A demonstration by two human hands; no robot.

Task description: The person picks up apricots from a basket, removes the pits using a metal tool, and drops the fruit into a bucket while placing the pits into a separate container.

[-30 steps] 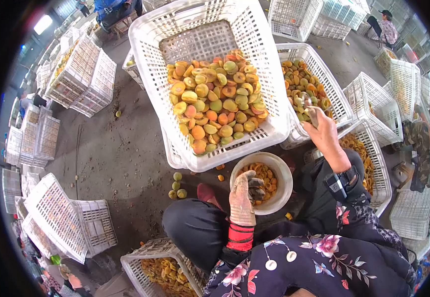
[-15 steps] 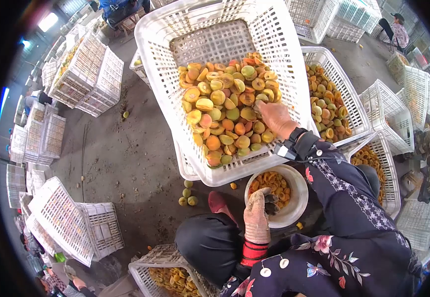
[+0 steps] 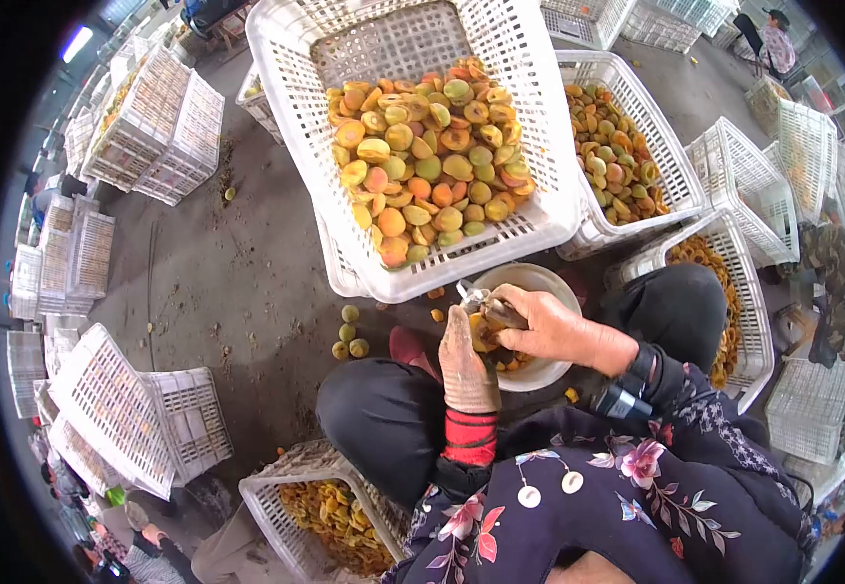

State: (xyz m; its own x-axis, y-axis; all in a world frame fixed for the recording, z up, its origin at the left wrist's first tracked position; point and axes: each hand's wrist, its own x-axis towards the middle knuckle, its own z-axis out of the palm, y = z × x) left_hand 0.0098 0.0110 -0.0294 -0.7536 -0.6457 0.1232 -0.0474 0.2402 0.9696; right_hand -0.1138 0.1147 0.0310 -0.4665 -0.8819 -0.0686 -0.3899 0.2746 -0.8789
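My left hand [image 3: 468,365], in a soiled pale glove with a red cuff band, is closed beside a small metal tool [image 3: 469,291], whose full shape is hidden. My bare right hand [image 3: 560,329] meets it, fingers and thumb pinched around an orange apricot half [image 3: 484,334]. A dark part between the hands is hard to make out. Both hands are over a white bucket [image 3: 563,283] with orange fruit pieces inside. Just beyond stands a tilted white crate [image 3: 281,73] holding many apricot halves [image 3: 427,165].
Fruit-filled crates stand at right [image 3: 680,170], near my right knee [image 3: 755,341] and by my left leg [image 3: 262,496]. A few green fruits [image 3: 347,332] lie on the floor. Stacked crates [image 3: 155,127] are at left. A person [image 3: 778,44] sits at far right.
My right hand has come from the crate of apricot halves down to my left hand above the bucket. An orange fruit half now shows between them. The view has shifted slightly.
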